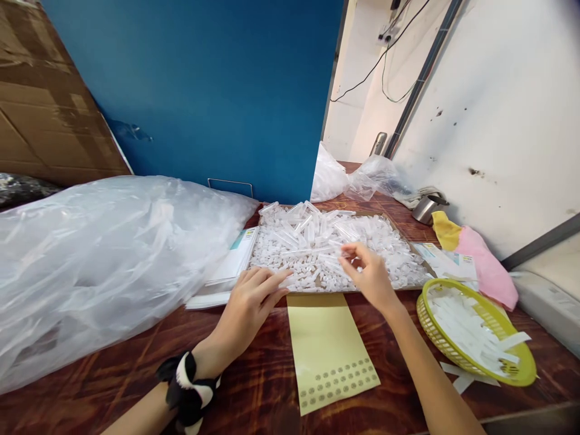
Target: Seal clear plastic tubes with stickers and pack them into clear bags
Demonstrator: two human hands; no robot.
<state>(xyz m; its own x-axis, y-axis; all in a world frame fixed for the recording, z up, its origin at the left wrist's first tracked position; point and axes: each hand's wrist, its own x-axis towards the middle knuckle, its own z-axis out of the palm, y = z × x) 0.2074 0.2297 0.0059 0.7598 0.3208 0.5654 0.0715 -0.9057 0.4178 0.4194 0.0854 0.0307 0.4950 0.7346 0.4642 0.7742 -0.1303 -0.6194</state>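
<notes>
My left hand (256, 302), with a black and white scrunchie (190, 386) at the wrist, is at the near left edge of a shallow tray (317, 292). Its thumb and forefinger come close together in a pinch; whatever is between them is too small to make out. My right hand (369, 275) is over the tray's front part, fingertips pinched on what looks like a clear plastic tube (335, 244). Clear tubes (296, 226) lie heaped toward the back of the tray, among many small white plastic pieces (299, 269). Below the hands lies a yellow sticker sheet (324, 338) with rows of round grey stickers.
A yellow-green basket (430, 338) of white strips stands at right. Behind it are a pink and yellow cloth (480, 260) and a metal cup (428, 208). A large translucent bag (113, 260) fills the left, beside stacked printed cards (231, 266). A blue panel (203, 90) rises behind.
</notes>
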